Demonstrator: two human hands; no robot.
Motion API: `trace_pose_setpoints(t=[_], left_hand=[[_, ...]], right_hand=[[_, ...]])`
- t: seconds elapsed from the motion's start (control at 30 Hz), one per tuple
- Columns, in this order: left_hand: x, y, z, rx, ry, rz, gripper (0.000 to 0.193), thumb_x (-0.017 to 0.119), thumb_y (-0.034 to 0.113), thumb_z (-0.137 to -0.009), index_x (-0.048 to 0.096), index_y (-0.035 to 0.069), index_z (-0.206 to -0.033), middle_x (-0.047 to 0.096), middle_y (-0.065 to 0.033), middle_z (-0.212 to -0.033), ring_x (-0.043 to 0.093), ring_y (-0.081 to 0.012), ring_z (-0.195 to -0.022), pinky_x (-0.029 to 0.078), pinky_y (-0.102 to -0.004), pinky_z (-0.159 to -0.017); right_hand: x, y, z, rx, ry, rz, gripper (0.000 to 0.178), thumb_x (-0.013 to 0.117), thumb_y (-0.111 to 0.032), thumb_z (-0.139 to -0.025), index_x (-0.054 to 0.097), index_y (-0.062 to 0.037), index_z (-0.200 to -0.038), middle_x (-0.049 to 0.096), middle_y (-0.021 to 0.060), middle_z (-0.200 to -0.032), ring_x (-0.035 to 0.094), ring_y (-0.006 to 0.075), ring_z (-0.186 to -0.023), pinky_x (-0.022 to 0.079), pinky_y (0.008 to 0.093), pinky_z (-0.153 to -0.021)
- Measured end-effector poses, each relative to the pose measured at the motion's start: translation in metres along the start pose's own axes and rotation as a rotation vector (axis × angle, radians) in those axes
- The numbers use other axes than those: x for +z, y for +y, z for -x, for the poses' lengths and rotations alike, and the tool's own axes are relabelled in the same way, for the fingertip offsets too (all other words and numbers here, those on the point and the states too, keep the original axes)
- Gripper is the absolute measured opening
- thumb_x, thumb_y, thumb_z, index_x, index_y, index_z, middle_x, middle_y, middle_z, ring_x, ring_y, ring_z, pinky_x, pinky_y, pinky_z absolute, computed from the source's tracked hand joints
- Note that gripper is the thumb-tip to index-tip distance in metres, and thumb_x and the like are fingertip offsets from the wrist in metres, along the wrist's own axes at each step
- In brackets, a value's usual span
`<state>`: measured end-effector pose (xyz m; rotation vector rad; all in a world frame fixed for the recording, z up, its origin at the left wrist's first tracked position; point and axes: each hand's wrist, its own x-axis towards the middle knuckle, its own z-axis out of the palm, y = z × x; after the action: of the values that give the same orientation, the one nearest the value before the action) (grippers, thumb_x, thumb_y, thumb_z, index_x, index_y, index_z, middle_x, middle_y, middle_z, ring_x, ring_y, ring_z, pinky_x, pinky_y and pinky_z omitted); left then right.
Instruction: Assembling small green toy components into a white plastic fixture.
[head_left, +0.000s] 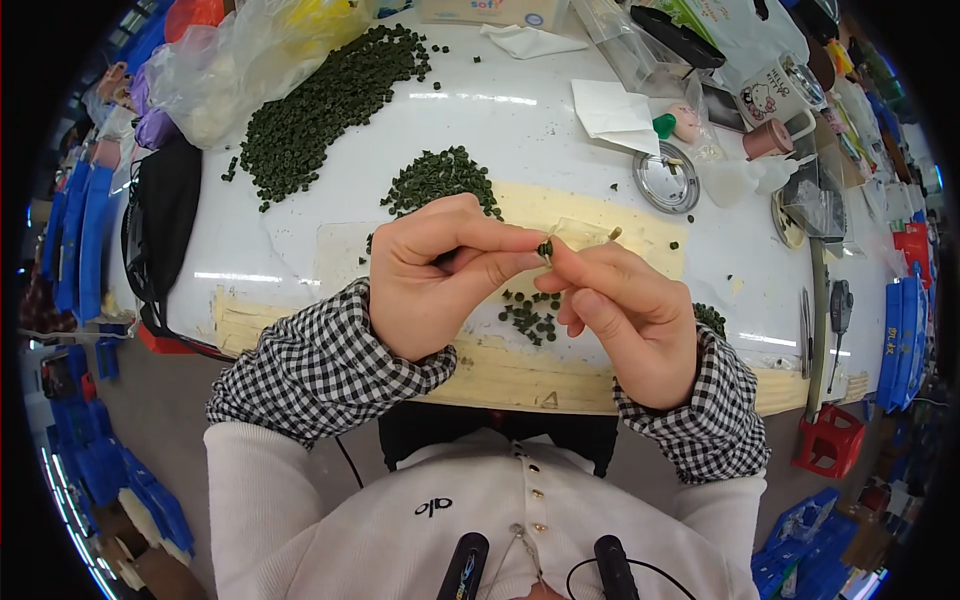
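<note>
My left hand (440,268) is closed in a pinch on a small dark green part (545,248), with thumb and forefinger together. My right hand (632,310) meets it from the other side, its fingertips closed at the same small part. A thin brass-coloured tip (614,233) shows just beyond the right forefinger; whether the hand holds it I cannot tell. Below the fingertips lies a loose scatter of small dark green pieces (530,318). Just beyond my left hand is a heaped pile of similar pieces (440,180).
A larger pile of green pieces (310,110) spreads at the far left, beside a clear plastic bag (215,85). To the right are a round metal lid (666,180), a white tissue (615,112), a mug (780,92) and a pink thread spool (768,139). Yellow tape (520,375) edges the table.
</note>
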<state>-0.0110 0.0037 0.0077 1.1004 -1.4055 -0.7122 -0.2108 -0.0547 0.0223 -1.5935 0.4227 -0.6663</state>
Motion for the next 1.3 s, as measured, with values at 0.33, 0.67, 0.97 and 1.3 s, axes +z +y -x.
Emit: trace_pose_setpoints(t=[0.33,0.67,0.97,1.3], left_hand=[[-0.0011,-0.0016,0.0015,-0.075,-0.015,0.1,0.017,0.07,0.0,-0.078,0.071,0.004,-0.095,0.047,0.0028,-0.064,0.038,-0.0041,-0.058,0.031,-0.0201,-0.054],[-0.0017,-0.0023,0.0015,-0.083,-0.022,0.097,0.018,0.07,-0.001,-0.079,0.071,0.004,-0.096,0.046,0.0035,-0.064,0.038,-0.0039,-0.059,0.033,-0.02,-0.055],[-0.0001,-0.0013,0.0,-0.089,-0.024,0.132,0.018,0.069,-0.001,-0.079,0.07,0.003,-0.096,0.045,0.0048,-0.064,0.036,-0.0033,-0.058,0.033,-0.0196,-0.056],[-0.0005,-0.0015,-0.0015,0.096,0.002,-0.059,0.019,0.07,-0.006,-0.076,0.07,0.003,-0.093,0.045,0.0031,-0.063,0.038,-0.005,-0.055,0.031,-0.0207,-0.052]], right_hand=[[-0.0006,0.0029,-0.0008,-0.062,-0.014,0.107,0.034,0.053,0.0,-0.09,0.058,-0.0042,-0.123,0.064,0.0106,-0.103,0.058,0.0139,-0.084,0.048,0.0244,-0.073],[0.0007,0.0019,-0.0013,-0.134,0.001,0.216,0.036,0.055,0.004,-0.086,0.059,-0.0024,-0.122,0.063,0.0128,-0.103,0.062,0.0197,-0.09,0.049,0.0254,-0.077],[0.0034,0.0009,0.0001,-0.197,0.028,0.348,0.039,0.056,0.006,-0.085,0.058,-0.0013,-0.123,0.061,0.0127,-0.1,0.06,0.0191,-0.083,0.049,0.0243,-0.072],[0.0045,0.0021,0.0024,-0.135,0.028,0.136,0.038,0.049,0.004,-0.089,0.055,-0.0018,-0.126,0.062,0.0103,-0.104,0.057,0.0123,-0.077,0.049,0.0222,-0.066]])
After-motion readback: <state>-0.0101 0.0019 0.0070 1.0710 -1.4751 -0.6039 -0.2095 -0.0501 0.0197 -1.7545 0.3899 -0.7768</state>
